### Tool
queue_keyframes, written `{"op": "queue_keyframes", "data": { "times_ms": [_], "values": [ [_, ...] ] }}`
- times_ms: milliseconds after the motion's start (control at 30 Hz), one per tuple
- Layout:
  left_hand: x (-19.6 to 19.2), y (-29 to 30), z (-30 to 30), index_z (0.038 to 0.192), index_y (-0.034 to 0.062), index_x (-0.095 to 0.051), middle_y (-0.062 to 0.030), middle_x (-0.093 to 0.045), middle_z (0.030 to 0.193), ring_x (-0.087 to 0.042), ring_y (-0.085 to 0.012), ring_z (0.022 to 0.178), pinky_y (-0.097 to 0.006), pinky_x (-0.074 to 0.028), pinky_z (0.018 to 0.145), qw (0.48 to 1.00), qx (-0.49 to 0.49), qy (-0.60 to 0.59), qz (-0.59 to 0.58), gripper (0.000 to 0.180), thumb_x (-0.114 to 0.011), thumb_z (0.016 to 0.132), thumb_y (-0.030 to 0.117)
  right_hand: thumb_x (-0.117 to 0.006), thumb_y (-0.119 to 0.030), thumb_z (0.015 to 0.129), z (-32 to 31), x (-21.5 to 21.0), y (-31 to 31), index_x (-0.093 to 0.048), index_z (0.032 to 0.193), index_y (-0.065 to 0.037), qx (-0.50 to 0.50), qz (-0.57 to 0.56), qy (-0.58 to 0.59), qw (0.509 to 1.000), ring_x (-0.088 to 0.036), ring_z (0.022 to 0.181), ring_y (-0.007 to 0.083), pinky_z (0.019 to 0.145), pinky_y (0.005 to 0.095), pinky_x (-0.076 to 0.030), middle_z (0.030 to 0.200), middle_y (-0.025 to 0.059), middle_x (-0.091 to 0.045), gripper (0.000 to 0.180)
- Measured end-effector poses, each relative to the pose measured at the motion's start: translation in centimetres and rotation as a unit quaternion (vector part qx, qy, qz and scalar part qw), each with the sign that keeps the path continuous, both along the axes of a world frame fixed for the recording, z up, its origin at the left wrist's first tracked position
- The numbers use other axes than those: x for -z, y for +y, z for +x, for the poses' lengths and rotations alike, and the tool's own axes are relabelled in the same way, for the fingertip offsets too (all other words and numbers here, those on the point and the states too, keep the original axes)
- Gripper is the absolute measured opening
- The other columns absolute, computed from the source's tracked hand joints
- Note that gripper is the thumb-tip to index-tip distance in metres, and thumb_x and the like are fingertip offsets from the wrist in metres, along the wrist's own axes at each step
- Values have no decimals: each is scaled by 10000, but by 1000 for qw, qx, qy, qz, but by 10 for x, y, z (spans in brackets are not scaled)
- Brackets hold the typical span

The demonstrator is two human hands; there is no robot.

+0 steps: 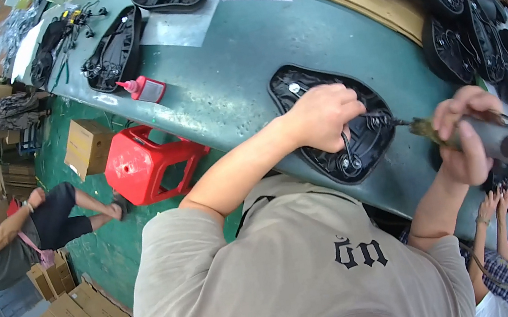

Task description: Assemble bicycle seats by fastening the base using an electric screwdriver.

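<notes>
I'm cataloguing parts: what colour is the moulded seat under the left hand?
The moulded seat is black; head view.

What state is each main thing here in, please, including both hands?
Left hand: curled over the seat
Right hand: closed around the power tool
Seat: underside up on the table
Power tool: held, tip toward the seat; cannot tell whether running
Red bottle: upright, nozzle on
Red stool: upright, unoccupied
</notes>
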State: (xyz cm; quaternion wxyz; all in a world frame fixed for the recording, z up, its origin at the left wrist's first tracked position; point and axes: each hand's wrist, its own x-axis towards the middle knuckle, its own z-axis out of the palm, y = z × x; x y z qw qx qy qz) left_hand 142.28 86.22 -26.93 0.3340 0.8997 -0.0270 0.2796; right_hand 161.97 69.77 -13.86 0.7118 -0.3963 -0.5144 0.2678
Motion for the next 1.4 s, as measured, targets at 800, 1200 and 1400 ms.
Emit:
{"op": "queue_keyframes", "data": {
  "times_ms": [800,1200,1400],
  "values": [
    [9,11,9,1120,12,-671,-129,-635,894,-649,-344,755,-419,-554,668,957,-291,-9,20,488,-680,637,82,-602,131,840,-38,40,36,-529,1109,-31,-44,-30,3,999,-618,693,172,637,307,-564,989,150,-604,323],
    [4,8,5,1124,9,-674,-116,-642,910,-682,-320,786,-414,-585,690,957,-284,5,61,520,-724,620,130,-662,47,875,-43,16,21,-546,1138,-26,-22,-13,-84,996,-633,690,179,645,311,-563,1018,198,-656,296],
    [-3,88,-22,1106,32,-719,-125,-647,873,-673,-348,817,-431,-574,740,932,-359,9,48,475,-683,634,75,-596,-33,915,5,3,-47,-507,1253,19,73,5,37,997,-587,673,176,684,378,-524,1148,260,-582,353]
  ]
}}
